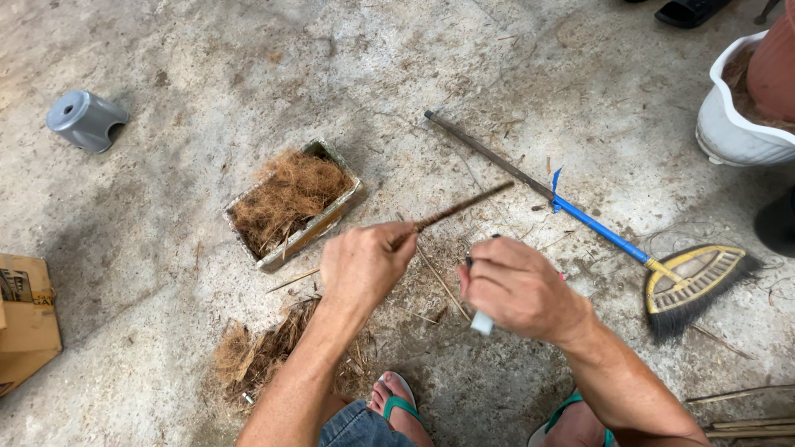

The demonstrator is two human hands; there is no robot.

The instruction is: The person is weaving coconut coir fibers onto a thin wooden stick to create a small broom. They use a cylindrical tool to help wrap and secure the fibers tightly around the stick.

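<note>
A cardboard box [25, 319] sits at the left edge of the concrete floor [207, 66], with a small grey plastic stool [85, 120] lying tipped over toward the far left corner. Nearer the middle, a rectangular tray [319, 223] holds brown coconut fibre [286, 199], and a looser heap of fibre scraps [257, 352] lies just in front of it. The person's left hand [364, 265] is clenched around a thin brown stick [455, 209] that angles up to the right above the floor. Just beside it, the right hand [517, 290] grasps a small white-handled tool [482, 323]. Beyond the hands lies a broom [596, 228] with a blue handle. A white planter [733, 124] stands at the right edge.
</note>
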